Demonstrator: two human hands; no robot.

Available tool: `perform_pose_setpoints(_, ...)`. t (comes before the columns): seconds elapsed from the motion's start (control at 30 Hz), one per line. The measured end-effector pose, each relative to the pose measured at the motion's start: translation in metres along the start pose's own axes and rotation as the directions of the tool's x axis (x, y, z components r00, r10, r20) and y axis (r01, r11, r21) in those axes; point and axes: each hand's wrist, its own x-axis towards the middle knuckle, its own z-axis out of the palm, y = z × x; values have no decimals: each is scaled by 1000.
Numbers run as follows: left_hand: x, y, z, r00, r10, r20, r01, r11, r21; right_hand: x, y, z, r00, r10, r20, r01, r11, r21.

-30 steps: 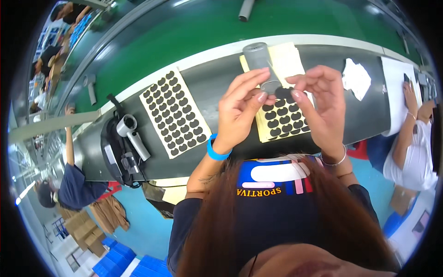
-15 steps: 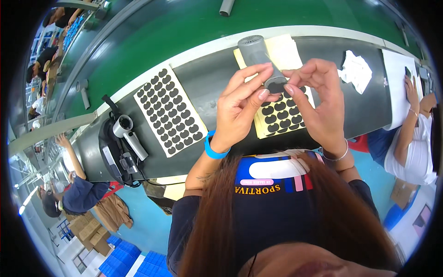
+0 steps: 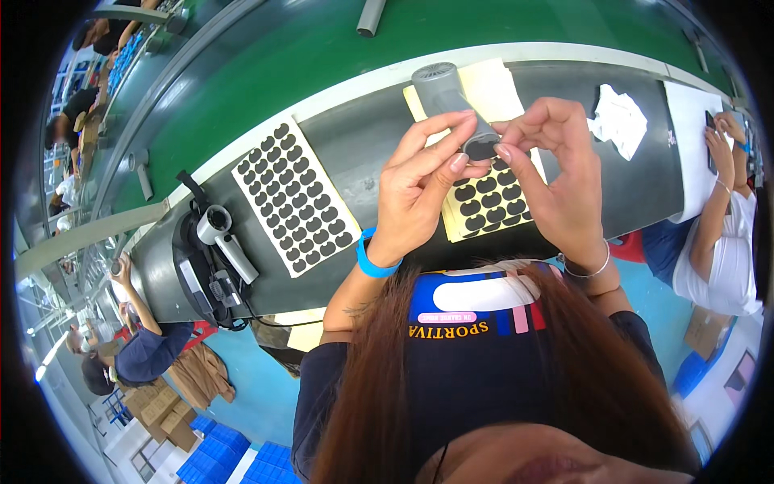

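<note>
While the left hand [image 3: 415, 185] curled round the lower handle of a grey hair dryer [image 3: 443, 97], thumb and fingers close in on it, the right hand [image 3: 552, 161] had thumb and forefinger nearly together at the handle's end rim, other fingers loosely bent. Couldn't tell whether that right pinch gripped anything or just pressed.

Dryer sat above the bench, handle end toward the wearer, vented head pointing away. A dark oval face [image 3: 482, 147] filled the handle end (sticker or recess, not clear to me).

Handling guess: stiff shell, moderate weight, likely head-heavy, smooth enough to roll in the fingers. Best hold looked like mid-handle, with the end face left uncovered. The black notched stickers looked thin, bendy and easy to crease; edge pinch only.

Under and beyond the hands: a near sticker sheet [image 3: 488, 202] on yellowish backing; left of it, a fuller sticker sheet [image 3: 297, 194] flat on the dark bench [image 3: 363, 137]. Crumpled white paper [image 3: 621, 121] lay to the right. Farthest, the green conveyor belt [image 3: 282, 81] carried another grey tubular part [image 3: 371, 18].
</note>
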Motion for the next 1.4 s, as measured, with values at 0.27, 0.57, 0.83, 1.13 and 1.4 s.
perform_pose_setpoints(0.27,0,1,0,1000,-8,10,9,1000,-17,0,1,0,1000,-15,-11,15,1000,5)
perform_pose_setpoints(0.57,0,2,4,1000,1,-12,-1,1000,-20,-1,-2,1,999,-19,-35,18,999,-36)
perform_pose_setpoints(0.83,1,0,5,999,32,-10,-32,999,-35,-1,-4,2,997,-53,-58,46,991,-122)
perform_pose_setpoints(1.13,1,-4,11,996,35,-76,-32,999,30,-4,-8,2,999,-10,-47,1,983,-184)
perform_pose_setpoints(1.4,2,-6,12,996,43,-76,-43,999,11,-3,-9,0,999,-21,-50,7,961,-276)
